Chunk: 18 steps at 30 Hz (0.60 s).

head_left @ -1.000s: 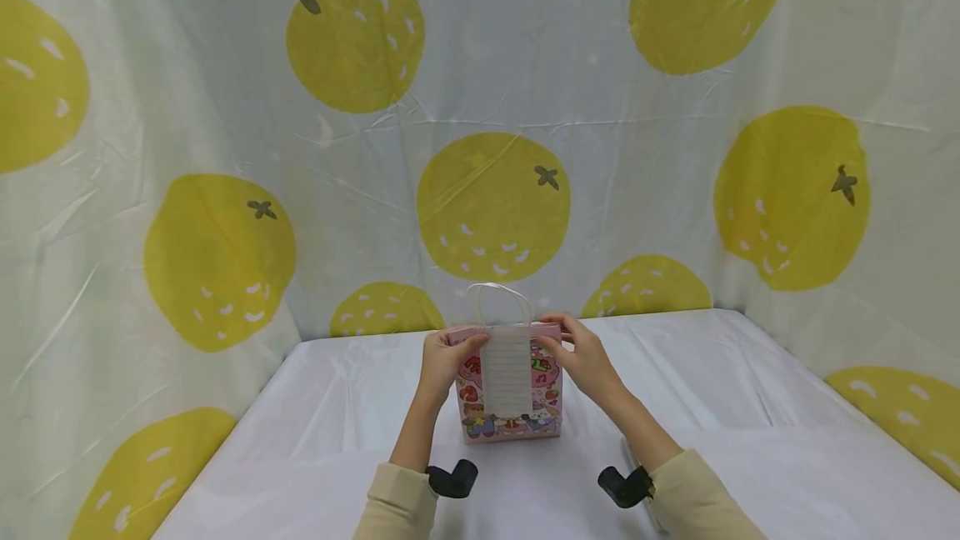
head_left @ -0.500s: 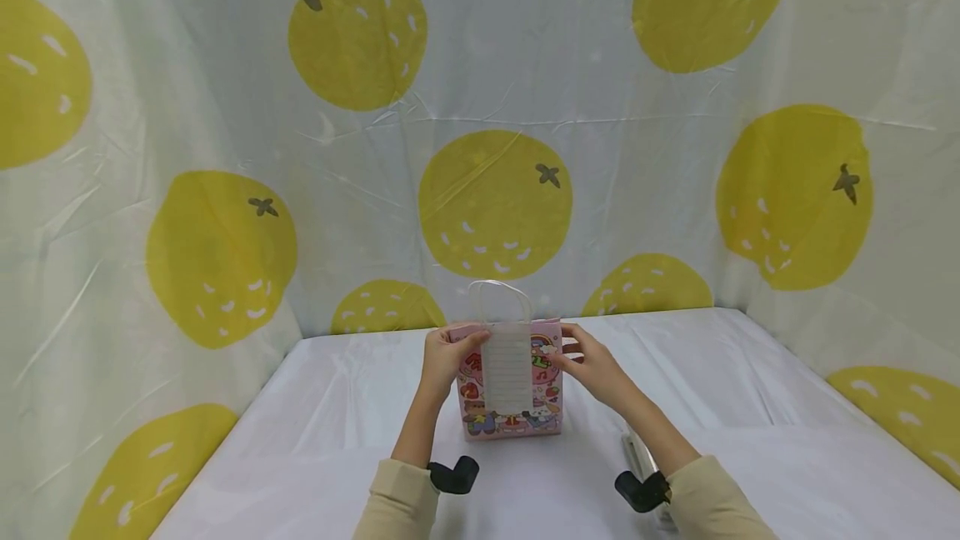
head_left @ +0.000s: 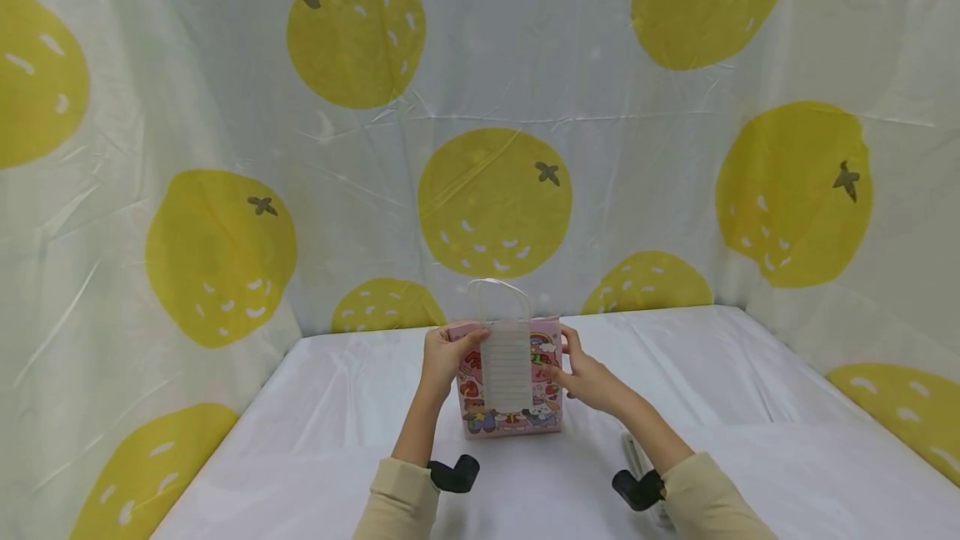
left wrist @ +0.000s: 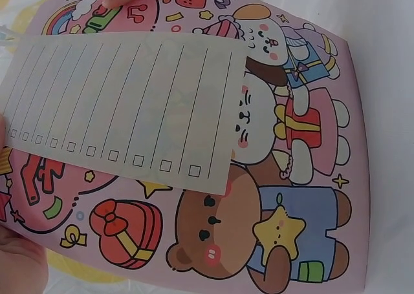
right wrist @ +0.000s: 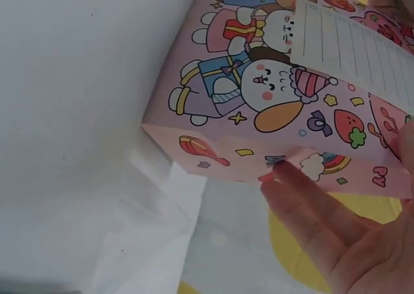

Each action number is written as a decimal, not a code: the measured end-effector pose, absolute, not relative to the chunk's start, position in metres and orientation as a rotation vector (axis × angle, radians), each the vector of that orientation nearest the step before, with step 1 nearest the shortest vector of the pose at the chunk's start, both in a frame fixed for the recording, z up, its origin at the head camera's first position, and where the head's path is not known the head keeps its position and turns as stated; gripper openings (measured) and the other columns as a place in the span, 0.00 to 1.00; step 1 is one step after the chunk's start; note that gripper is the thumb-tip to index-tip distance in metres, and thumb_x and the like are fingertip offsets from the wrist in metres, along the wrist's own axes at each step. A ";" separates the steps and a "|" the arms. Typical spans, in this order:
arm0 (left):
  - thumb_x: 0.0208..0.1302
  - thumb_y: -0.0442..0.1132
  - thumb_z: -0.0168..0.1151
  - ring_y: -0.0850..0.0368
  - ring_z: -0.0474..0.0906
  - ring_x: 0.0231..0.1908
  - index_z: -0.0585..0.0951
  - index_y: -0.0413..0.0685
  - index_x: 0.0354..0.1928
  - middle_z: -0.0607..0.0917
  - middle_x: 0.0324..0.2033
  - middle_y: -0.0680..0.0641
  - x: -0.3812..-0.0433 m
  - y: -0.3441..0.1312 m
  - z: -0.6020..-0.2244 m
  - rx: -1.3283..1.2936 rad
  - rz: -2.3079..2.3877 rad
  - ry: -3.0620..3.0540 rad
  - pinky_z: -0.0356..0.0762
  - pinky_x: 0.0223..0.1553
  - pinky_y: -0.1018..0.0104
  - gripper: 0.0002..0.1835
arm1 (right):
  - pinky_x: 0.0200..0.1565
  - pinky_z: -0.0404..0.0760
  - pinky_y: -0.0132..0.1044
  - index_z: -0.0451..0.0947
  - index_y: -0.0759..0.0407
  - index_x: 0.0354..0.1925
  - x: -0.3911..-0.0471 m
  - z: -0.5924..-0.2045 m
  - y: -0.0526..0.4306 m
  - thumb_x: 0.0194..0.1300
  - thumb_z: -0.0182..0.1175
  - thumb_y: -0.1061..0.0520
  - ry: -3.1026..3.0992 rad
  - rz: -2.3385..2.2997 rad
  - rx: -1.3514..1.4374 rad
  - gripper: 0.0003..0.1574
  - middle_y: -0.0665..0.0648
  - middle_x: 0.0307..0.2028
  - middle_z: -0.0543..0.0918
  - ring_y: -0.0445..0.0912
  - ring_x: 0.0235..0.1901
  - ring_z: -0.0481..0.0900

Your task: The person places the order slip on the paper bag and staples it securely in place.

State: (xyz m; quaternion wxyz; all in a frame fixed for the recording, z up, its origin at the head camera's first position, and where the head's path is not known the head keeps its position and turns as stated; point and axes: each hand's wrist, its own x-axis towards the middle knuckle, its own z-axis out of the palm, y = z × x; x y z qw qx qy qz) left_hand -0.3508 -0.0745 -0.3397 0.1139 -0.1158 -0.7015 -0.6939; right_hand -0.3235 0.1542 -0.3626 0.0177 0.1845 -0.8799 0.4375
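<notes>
A pink paper gift bag (head_left: 547,419) with cartoon animals stands upright mid-table in the head view. Its white handle loops above the top edge. Flat against its front lies a lined checklist paper (head_left: 507,373). With thumb in front, my left hand (head_left: 444,361) pinches the bag's upper left edge, and the thumb tip also meets the paper's upper left corner. My right hand (head_left: 592,377) is at the right edge, thumb on the front. In the right wrist view its fingers (right wrist: 304,207) touch the side fold of the gift bag (right wrist: 259,100).
A whitish flat object (head_left: 633,452) lies on the right, partly hidden beneath my right forearm. White cloth covers the table (head_left: 315,407). A curtain (head_left: 645,190) printed with yellow fruit hangs behind and at both sides.
My right hand has left the bag's top right edge and shifted outward and down along its right side. The left hand stays where it was.
</notes>
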 end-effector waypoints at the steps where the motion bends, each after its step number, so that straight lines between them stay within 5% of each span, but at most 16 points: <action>1: 0.47 0.41 0.70 0.63 0.79 0.24 0.82 0.33 0.35 0.84 0.21 0.56 -0.351 -0.074 -0.339 -0.340 -2.033 -2.056 0.75 0.29 0.70 0.17 | 0.34 0.80 0.46 0.37 0.50 0.65 -0.323 -0.363 0.154 0.63 0.53 0.46 -2.754 1.345 0.568 0.44 0.72 0.59 0.63 0.60 0.43 0.78; 12: 0.46 0.41 0.71 0.63 0.78 0.23 0.82 0.34 0.35 0.84 0.20 0.57 -0.350 -0.073 -0.340 -0.335 -2.043 -2.029 0.75 0.28 0.71 0.18 | 0.41 0.78 0.50 0.35 0.54 0.64 -0.325 -0.374 0.153 0.66 0.50 0.48 -2.723 1.366 0.661 0.41 0.70 0.50 0.71 0.60 0.48 0.75; 18: 0.46 0.43 0.71 0.64 0.78 0.24 0.83 0.35 0.35 0.84 0.21 0.56 -0.352 -0.075 -0.341 -0.321 -2.017 -2.047 0.75 0.29 0.71 0.18 | 0.38 0.79 0.45 0.44 0.55 0.63 -0.326 -0.370 0.154 0.64 0.54 0.51 -2.686 1.355 0.619 0.39 0.64 0.42 0.77 0.52 0.38 0.80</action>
